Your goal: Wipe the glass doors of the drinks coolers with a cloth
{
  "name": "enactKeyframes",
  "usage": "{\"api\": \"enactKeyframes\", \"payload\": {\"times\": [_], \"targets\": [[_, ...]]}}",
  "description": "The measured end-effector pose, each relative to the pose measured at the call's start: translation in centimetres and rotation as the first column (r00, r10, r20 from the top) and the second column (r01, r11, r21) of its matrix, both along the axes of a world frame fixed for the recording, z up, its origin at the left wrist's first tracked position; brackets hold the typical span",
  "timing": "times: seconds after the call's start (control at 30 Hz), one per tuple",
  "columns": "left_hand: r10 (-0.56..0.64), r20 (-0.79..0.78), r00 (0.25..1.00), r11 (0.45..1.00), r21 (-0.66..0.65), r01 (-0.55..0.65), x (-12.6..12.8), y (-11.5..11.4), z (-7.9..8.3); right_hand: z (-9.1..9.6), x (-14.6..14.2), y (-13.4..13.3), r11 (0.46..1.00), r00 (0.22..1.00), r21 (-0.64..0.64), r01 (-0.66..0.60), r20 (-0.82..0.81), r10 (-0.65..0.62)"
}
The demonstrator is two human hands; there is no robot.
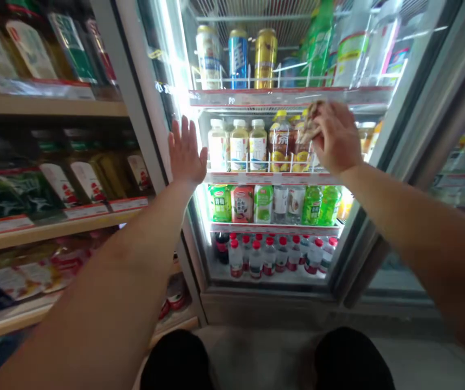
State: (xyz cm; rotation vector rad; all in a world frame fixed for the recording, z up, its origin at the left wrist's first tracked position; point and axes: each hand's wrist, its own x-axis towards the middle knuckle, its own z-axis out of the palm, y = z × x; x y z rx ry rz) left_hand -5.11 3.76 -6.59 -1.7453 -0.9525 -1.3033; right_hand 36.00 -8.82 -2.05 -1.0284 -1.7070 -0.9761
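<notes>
My right hand [336, 138] is closed around a crumpled brown-beige cloth [312, 120] and holds it up at the glass door [265, 197] of a lit drinks fridge. The cloth covers part of the bottles seen through the glass. On the left side of the same door, my left hand [186, 154] lies flat with its fingers stretched out, near the door's left frame. It holds nothing. Behind the glass between my hands stand pale-capped bottles [238, 145] and dark tea bottles with yellow caps [280, 142].
Higher in the fridge are cans [265, 57] and a green bottle [320, 43]; lower down, green drink bottles [312, 206] and red-capped water bottles [256, 260]. Wooden shelves [49, 105] of bottles and packets stand at left. A metal door frame [415, 119] runs along the right. Grey floor [260, 352] lies below.
</notes>
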Motion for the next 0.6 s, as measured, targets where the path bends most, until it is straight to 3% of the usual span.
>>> {"api": "enactKeyframes", "payload": {"times": [0.07,0.13,0.27,0.33,0.4,0.53,0.6], "targets": [[0.012,0.032,0.999,0.999,0.030,-0.013,0.2,0.2,-0.6,2.5,1.2,0.6,0.996,0.992,0.085,0.019,-0.125,-0.008],[0.020,0.043,0.999,0.998,0.058,-0.023,0.3,0.4,-1.0,2.9,1.6,1.1,0.989,0.972,0.139,0.058,-0.233,-0.024],[0.009,0.039,0.999,0.996,0.083,-0.013,0.4,0.8,-1.0,-1.7,0.3,1.6,0.984,0.968,0.157,0.082,-0.246,-0.041],[-0.003,0.054,0.999,0.996,0.090,-0.002,0.3,0.9,-1.0,-2.8,-0.6,1.7,0.989,0.973,0.133,0.062,-0.229,-0.031],[-0.017,0.036,0.999,0.997,0.078,0.014,0.4,0.8,-0.9,-1.6,-1.3,1.8,0.992,0.977,0.106,0.069,-0.210,-0.046],[-0.033,0.007,0.999,0.998,0.055,0.032,0.3,0.4,-0.9,3.1,-2.7,2.0,0.990,0.982,0.061,0.127,-0.151,-0.116],[-0.058,0.045,0.997,0.998,0.031,0.057,0.3,0.1,-0.8,3.0,-3.5,1.8,0.989,0.979,0.061,0.138,-0.162,-0.127]]}}
